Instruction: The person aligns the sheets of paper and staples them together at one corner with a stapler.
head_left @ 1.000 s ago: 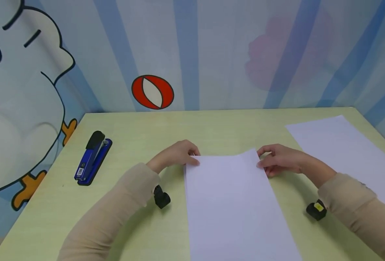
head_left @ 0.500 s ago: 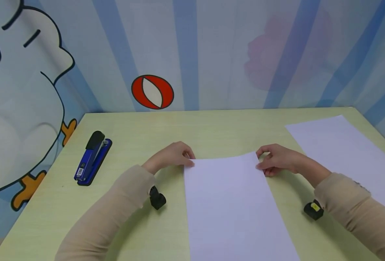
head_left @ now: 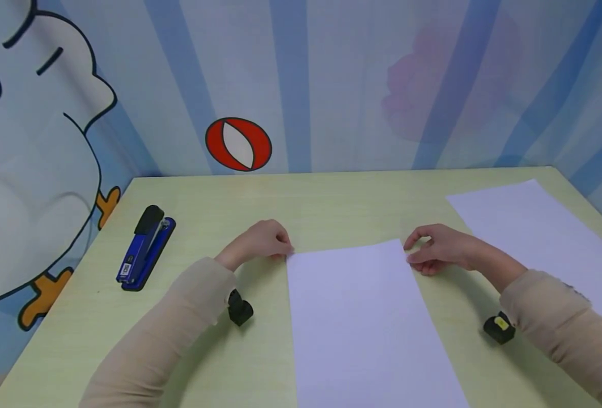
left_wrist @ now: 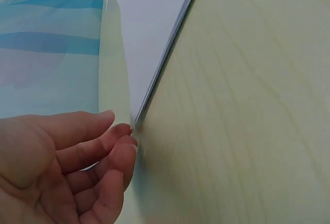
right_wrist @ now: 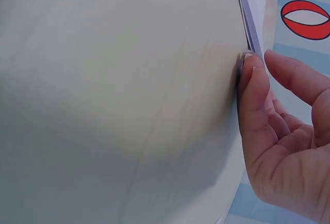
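White paper (head_left: 352, 317) lies lengthwise on the table before me; layered edges show along the paper (left_wrist: 167, 44) in the left wrist view. At its far left corner is my left hand (head_left: 265, 238), fingers loosely bent and fingertips right at the corner. The left wrist view shows this hand's thumb (left_wrist: 93, 126) apart from the paper. My right hand (head_left: 441, 249) is beside the far right corner, its thumb and index finger spread apart. In the right wrist view the index fingertip (right_wrist: 250, 62) meets the paper's edge.
A blue and black stapler (head_left: 145, 248) lies at the left of the pale wooden table (head_left: 331, 207). Another white sheet (head_left: 541, 238) lies at the back right. A patterned wall covering (head_left: 331, 85) stands behind the table's far edge.
My left hand has shifted left, its thumb coming off the paper to the corner. The right hand has eased slightly off the right edge. The paper's far edge has come a little nearer.
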`<state>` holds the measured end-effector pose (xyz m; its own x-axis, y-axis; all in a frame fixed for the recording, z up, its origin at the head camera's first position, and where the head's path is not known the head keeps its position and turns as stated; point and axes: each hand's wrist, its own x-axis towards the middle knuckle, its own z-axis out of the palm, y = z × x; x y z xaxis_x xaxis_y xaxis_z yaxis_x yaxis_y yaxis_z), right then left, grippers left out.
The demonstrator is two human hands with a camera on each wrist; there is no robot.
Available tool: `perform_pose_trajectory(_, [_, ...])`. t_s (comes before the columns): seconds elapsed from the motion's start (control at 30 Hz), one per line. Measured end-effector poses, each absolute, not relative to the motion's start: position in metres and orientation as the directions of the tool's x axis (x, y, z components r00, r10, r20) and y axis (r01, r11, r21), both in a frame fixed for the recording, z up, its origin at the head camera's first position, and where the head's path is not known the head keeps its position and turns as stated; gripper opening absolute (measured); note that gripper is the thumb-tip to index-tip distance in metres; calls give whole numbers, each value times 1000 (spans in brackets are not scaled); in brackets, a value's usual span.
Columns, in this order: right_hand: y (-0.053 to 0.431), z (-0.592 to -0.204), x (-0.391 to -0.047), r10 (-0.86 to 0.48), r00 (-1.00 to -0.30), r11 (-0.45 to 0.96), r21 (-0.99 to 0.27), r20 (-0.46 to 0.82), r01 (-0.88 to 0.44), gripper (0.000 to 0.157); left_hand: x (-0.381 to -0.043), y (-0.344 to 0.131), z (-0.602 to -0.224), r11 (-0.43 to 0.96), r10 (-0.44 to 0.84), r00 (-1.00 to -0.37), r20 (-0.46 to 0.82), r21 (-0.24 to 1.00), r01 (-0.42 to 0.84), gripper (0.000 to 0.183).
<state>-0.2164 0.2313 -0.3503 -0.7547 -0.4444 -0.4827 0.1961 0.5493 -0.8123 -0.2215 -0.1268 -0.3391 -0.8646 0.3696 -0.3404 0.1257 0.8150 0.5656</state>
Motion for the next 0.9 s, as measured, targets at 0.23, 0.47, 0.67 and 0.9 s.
perform_pose_trajectory(0.23, [258, -342, -219, -399, -766, 601, -774, -505, 198, 42, -228, -123, -338, 727, 376, -870, -319, 684, 63, 15])
perform_pose_trajectory(0.47, [294, -333, -232, -320, -794, 652, -728, -517, 211, 50, -240, -112, -334, 405, 384, -833, -398, 884, -235, 34])
perform_pose_trajectory(0.67, [331, -322, -243, -268, -813, 746, -645, -516, 164, 56, -240, -94, -326, 92, 422, -828, -369, 926, -365, 43])
perform_pose_trajectory(0.9, [382, -318, -255, -146, -822, 829, -521, -551, 202, 65, -220, -63, -314, -22, 494, -820, -290, 938, -346, 41])
